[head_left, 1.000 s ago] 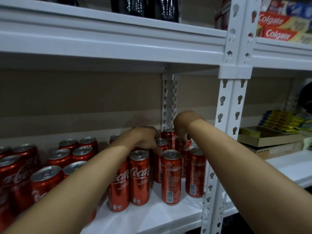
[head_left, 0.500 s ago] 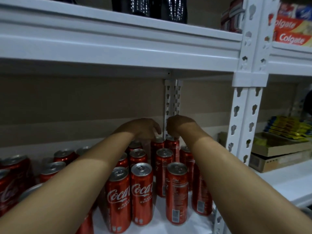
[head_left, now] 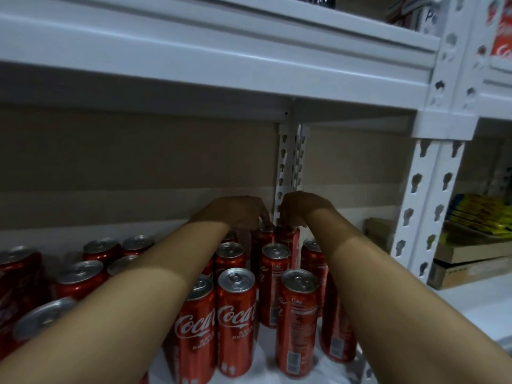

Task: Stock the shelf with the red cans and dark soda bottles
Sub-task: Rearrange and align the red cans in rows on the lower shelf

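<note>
Red cans (head_left: 235, 320) fill shelf (head_left: 271, 370); both hands seemingly gripping rear cans.

Both arms outstretched; fingers (head_left: 264, 217) curled downward

Yellow packets (head_left: 482, 214) atop cardboard boxes (head_left: 471, 261)

The white metal shelf (head_left: 266, 364) carries many red cans (head_left: 237, 320), all upright and close together. Most stand in front of the left hand (head_left: 238, 213) and the right hand (head_left: 302, 207), and more to the left of them. Right of the hands, past the white post (head_left: 426, 206), cardboard boxes (head_left: 471, 268) lie on the next shelf.
</note>
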